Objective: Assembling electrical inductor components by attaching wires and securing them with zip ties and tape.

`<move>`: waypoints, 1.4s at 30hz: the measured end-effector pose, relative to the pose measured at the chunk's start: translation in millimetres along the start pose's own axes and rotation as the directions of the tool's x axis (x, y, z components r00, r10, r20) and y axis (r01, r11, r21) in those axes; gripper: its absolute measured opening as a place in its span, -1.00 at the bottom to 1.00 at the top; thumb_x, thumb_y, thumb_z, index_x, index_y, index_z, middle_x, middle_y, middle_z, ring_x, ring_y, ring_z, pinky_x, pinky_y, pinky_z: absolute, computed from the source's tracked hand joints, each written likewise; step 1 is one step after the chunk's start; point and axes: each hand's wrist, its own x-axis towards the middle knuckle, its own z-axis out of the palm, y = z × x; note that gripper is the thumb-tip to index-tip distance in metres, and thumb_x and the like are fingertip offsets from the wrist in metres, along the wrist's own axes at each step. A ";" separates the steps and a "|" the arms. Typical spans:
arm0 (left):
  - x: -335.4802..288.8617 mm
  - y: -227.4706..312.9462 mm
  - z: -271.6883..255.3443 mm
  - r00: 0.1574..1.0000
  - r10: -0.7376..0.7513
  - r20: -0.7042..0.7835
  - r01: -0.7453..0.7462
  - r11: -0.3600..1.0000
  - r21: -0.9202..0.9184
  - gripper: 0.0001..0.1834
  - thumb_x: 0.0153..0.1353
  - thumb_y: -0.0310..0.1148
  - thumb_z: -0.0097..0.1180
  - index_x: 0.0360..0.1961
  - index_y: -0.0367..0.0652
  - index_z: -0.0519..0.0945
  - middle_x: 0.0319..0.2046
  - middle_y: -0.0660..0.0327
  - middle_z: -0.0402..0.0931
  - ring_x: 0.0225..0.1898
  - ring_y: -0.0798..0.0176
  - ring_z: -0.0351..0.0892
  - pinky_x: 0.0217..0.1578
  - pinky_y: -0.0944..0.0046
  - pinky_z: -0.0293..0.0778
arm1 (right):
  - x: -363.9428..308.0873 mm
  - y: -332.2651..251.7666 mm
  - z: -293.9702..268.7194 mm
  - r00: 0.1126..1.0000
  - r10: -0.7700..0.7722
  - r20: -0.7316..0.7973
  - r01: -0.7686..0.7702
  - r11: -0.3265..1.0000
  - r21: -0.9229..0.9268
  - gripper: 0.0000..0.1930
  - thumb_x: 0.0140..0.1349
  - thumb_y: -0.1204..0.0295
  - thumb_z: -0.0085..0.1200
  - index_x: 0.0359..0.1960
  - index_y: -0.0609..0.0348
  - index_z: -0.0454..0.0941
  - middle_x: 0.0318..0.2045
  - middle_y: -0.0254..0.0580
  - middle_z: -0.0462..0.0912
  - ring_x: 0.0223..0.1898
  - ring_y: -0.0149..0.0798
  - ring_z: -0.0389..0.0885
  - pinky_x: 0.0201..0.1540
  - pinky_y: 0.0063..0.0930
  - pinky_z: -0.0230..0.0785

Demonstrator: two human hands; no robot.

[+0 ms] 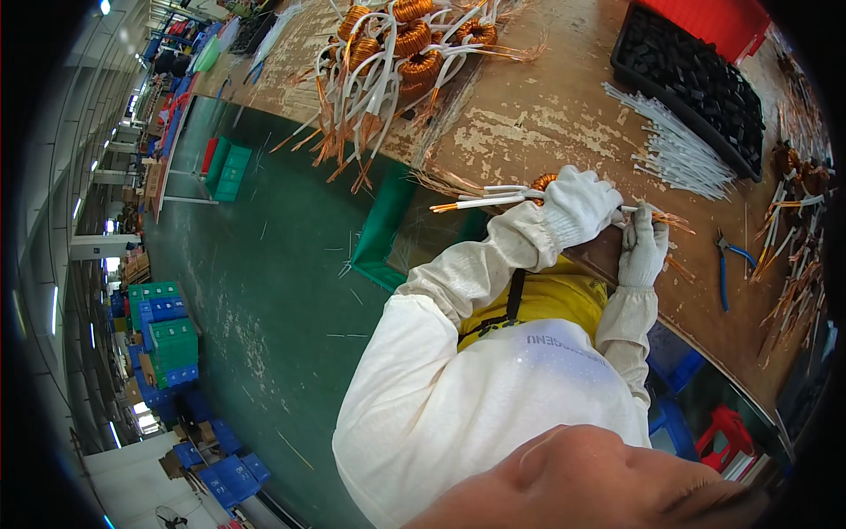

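Observation:
My left hand [580, 207], in a white glove, is closed over a copper-wound ring coil [544, 182] at the table's near edge. White-sleeved leads [493, 196] with bare copper ends stick out of its left side. My right hand [645, 245], gloved too, pinches a white-sleeved lead on the coil's other side, right beside the left hand. Loose copper strands [674, 220] fan out past the right fingertips. My left fingers hide most of the coil. Blue-handled pliers [728, 264] lie on the table to the right of my right hand.
Several copper coils [414, 66] with white leads are heaped at the far left. White sleeves [679, 145] lie by a black tray [624, 55] of black parts, with a red bin [718, 22] behind. More copper-ended leads [797, 229] line the right side. A green crate [374, 256] sits below the table edge.

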 end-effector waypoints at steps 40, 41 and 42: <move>52.4 96.7 22.6 0.977 0.178 0.118 -0.135 0.942 -0.308 -0.71 0.34 -0.25 0.20 0.08 0.18 0.60 -0.13 0.17 0.62 -0.18 -0.03 0.70 -0.23 0.03 0.61 | -74.7 -95.4 -103.6 0.962 0.026 -0.272 -0.086 0.973 -0.213 -0.56 0.44 0.40 0.04 0.31 0.26 0.40 -0.15 -0.24 0.61 -0.41 -0.57 0.41 -0.37 -0.67 0.31; 53.3 97.5 24.2 0.972 0.198 0.130 -0.151 0.941 -0.303 -0.69 0.34 -0.25 0.19 0.10 0.21 0.59 -0.13 0.18 0.62 -0.18 -0.04 0.70 -0.24 0.03 0.61 | -72.3 -95.4 -101.8 0.970 0.014 -0.241 -0.078 0.962 -0.261 -0.54 0.44 0.38 0.06 0.32 0.24 0.40 -0.15 -0.24 0.61 -0.42 -0.58 0.41 -0.37 -0.67 0.31; 53.7 99.9 26.8 0.971 0.199 0.131 -0.152 0.940 -0.304 -0.69 0.34 -0.25 0.19 0.10 0.21 0.59 -0.13 0.18 0.62 -0.18 -0.04 0.70 -0.24 0.03 0.61 | -70.4 -95.3 -101.0 0.978 0.003 -0.210 -0.069 0.949 -0.308 -0.53 0.43 0.36 0.09 0.33 0.21 0.41 -0.15 -0.24 0.62 -0.42 -0.58 0.40 -0.38 -0.67 0.31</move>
